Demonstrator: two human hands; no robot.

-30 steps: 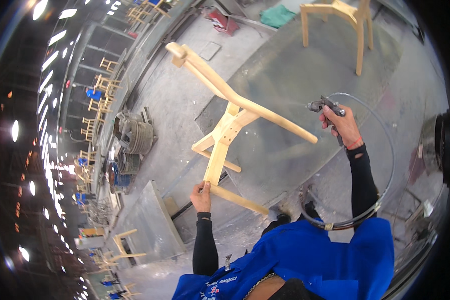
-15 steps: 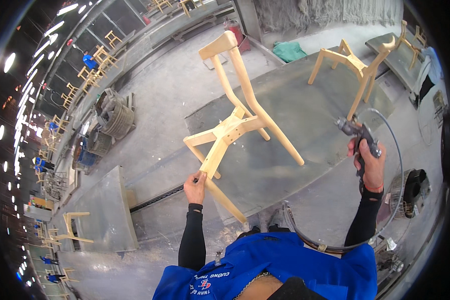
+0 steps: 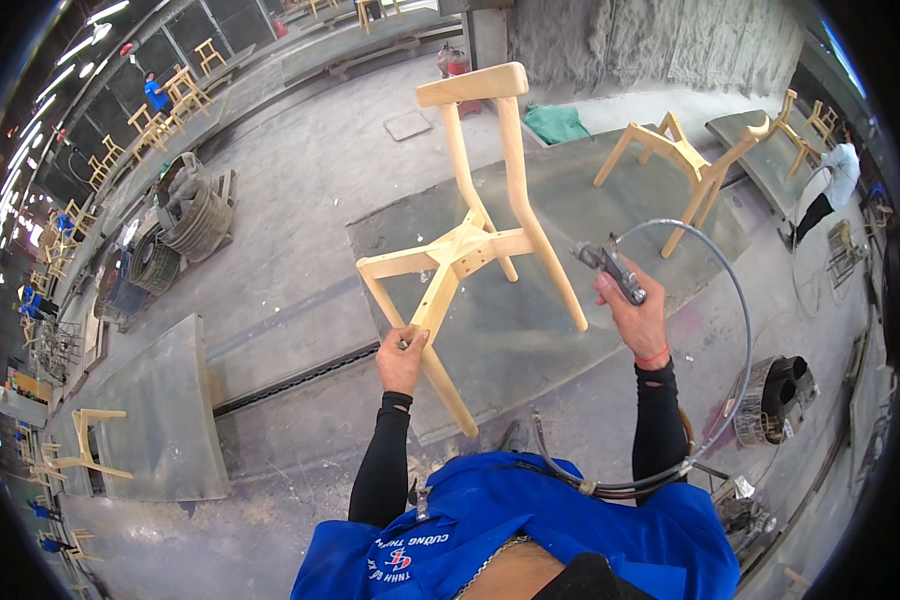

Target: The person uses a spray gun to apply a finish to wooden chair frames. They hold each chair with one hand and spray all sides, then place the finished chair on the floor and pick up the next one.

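Note:
A pale wooden chair frame [image 3: 465, 250], without a seat, stands on a grey slab [image 3: 570, 345] in front of me. My left hand [image 3: 400, 362] is closed on its near front corner, above a front leg. In my right hand [image 3: 638, 318] is a spray gun [image 3: 610, 272], its nozzle pointing left toward the chair's back legs. A faint haze shows in front of the nozzle. From the gun a grey hose [image 3: 742, 320] loops round to the right and back toward my waist.
A second chair frame [image 3: 685, 155] stands farther right on the slab, near a green cloth [image 3: 556, 124]. Wire-bound drums [image 3: 198, 215] are at the left; a basket of dark cans [image 3: 770, 400] sits at right. A floor chain [image 3: 295, 387] runs leftward. A co-worker [image 3: 836, 175] stands far right.
My right hand has brought the spray gun leftward, nearer the chair's back legs. The left hand keeps its hold on the front corner, and the chair has turned slightly. The view has shifted.

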